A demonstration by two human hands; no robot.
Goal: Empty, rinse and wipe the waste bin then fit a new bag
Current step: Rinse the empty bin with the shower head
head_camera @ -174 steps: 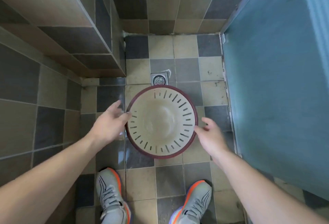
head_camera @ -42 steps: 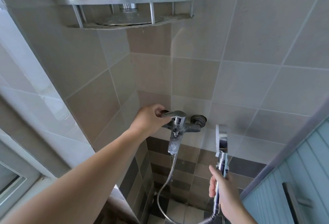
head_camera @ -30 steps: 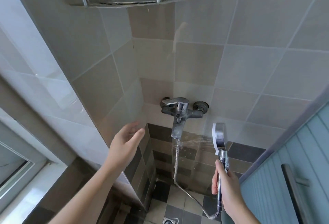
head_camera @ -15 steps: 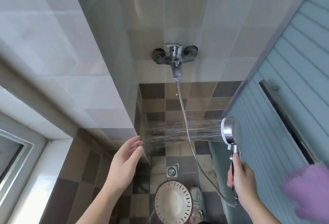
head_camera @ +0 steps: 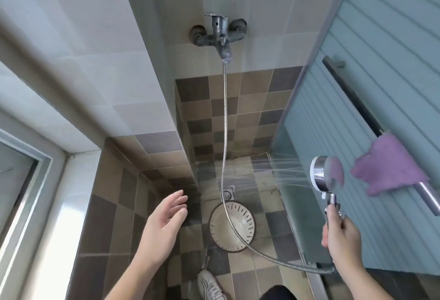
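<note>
Waste bin [head_camera: 232,226] upright on floor tiles beside drain [head_camera: 227,195], below and left of shower head [head_camera: 327,176] gripped by right hand [head_camera: 340,235] (spray passing above it), nearer left hand [head_camera: 164,223], fingers spread, empty.

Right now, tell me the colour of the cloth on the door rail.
Purple cloth, seen in the head view.

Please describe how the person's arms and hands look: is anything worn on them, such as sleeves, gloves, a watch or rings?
Both arms are bare as far as the picture shows them; no sleeve is in view. The left hand and the right hand wear no gloves. No watch or bracelet shows on either wrist, and no ring on the fingers that are visible. No marks or tattoos can be seen.
</note>
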